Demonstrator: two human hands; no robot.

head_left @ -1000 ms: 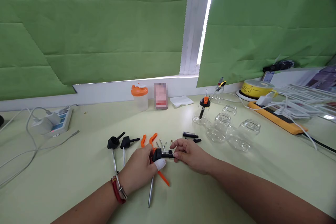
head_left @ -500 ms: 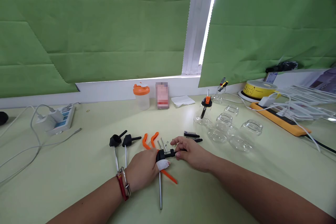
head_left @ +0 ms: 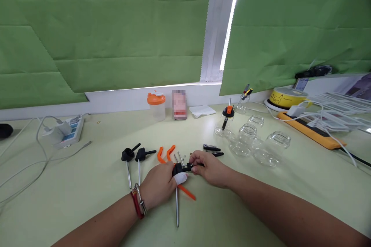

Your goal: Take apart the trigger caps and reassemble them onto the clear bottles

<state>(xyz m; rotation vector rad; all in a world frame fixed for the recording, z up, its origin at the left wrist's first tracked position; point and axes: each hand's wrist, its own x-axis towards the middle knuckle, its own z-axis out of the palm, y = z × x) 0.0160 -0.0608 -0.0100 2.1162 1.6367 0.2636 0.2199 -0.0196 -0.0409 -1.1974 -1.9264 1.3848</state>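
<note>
My left hand point(head_left: 162, 180), its thumb wrapped in white, is closed around the black plastic head of a rod piece. A long metal rod point(head_left: 177, 210) extends from beneath this hand toward me. My right hand point(head_left: 210, 168) pinches the end of the dark arm point(head_left: 187, 166) on that head, its fingertips drawn together. An orange strip point(head_left: 187, 192) shows below the left hand. Beyond the hands lie two curved orange pieces point(head_left: 165, 153) and thin metal pins point(head_left: 180, 157). Two similar black-headed rod pieces point(head_left: 127, 155) point(head_left: 141, 155) rest to the left. Black parts with springs point(head_left: 212, 148) lie past my right hand.
Several clear glass jars point(head_left: 271, 148) stand at the right, one bearing a black and orange fitting point(head_left: 228, 112). Behind are an orange-lidded cup point(head_left: 156, 106) and a white tissue point(head_left: 202, 110). Power strips point(head_left: 310, 129) point(head_left: 74, 133) with cables sit at both sides.
My right fingers have drawn closer together at the arm's end, and the held piece has shifted very slightly. The loose parts have stayed where they were.
</note>
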